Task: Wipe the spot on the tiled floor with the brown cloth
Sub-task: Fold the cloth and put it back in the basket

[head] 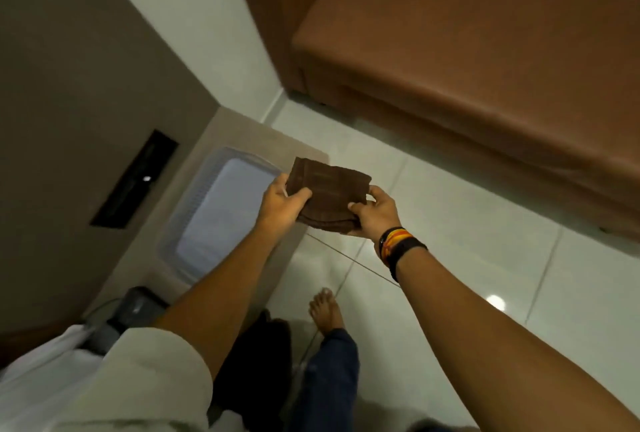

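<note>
Cloth [329, 194] up between both hands, left hand [282, 204] left, right hand [375, 211] right; basket [221, 209] on table [242, 130] behind-left; sofa [467, 60] beyond, right

- left hand [282, 204] and right hand [374, 211] both grip a folded brown cloth [329, 194], held in the air, one hand at each side
- below it: pale tiled floor [450, 223], glossy
- bare foot [325, 310] on the tiles
- brown sofa [467, 50] upper right
- translucent basket [214, 209] on low table [242, 130], left of cloth
- bands on right wrist [398, 244]
</note>
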Demonstrator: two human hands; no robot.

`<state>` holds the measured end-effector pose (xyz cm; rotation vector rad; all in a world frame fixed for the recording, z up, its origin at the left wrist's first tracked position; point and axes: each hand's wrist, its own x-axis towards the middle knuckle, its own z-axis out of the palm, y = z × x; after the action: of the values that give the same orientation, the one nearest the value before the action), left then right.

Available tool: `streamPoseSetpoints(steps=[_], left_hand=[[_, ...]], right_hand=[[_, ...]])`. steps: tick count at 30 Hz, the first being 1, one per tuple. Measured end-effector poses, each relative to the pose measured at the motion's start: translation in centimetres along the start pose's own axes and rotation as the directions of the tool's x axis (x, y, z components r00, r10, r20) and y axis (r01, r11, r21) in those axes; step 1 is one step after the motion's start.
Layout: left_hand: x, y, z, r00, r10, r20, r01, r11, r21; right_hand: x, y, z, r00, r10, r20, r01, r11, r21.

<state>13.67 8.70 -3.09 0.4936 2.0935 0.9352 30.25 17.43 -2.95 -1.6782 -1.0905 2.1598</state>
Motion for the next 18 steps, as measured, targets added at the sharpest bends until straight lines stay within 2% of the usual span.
streamPoseSetpoints(steps=[2, 3, 6, 10, 13, 16, 18], left_hand=[[3.8, -4.6, -8.0, 0.989, -0.078, -0.123, 0.077, 0.997, -0.013], [4.4, -6.2, -9.5, 0.986, -0.092, -0.139, 0.091, 0.996, -0.010], [3.7, -8.0, -10.8, 0.985, -0.100, -0.139, 0.103, 0.995, 0.018], [4.7, -14.3, -14.7, 0.955, -0.230, -0.190, 0.231, 0.973, -0.013], [4.0, -17.8, -15.8, 0.939, -0.269, -0.215, 0.290, 0.954, 0.071], [3.4, -18.0, -15.7, 0.940, -0.224, -0.257, 0.275, 0.943, 0.186], [3.0, -16.3, -15.2, 0.947, -0.077, -0.311, 0.182, 0.928, 0.324]], right_hand=[[3.1, 0.2, 10.3, 0.998, 0.015, 0.066, -0.006, 0.992, -0.126], [4.0, 0.7, 12.5, 0.997, 0.017, 0.069, -0.006, 0.985, -0.171], [5.3, 2.2, 14.8, 0.999, 0.020, 0.035, -0.011, 0.973, -0.232], [7.8, 6.3, 21.3, 0.988, 0.098, 0.123, -0.048, 0.932, -0.359], [8.1, 8.9, 23.7, 0.977, 0.163, 0.140, -0.080, 0.879, -0.470], [7.2, 8.8, 23.7, 0.981, 0.143, 0.130, -0.061, 0.869, -0.490], [4.5, 8.1, 22.1, 0.985, 0.092, 0.149, -0.010, 0.877, -0.480]])
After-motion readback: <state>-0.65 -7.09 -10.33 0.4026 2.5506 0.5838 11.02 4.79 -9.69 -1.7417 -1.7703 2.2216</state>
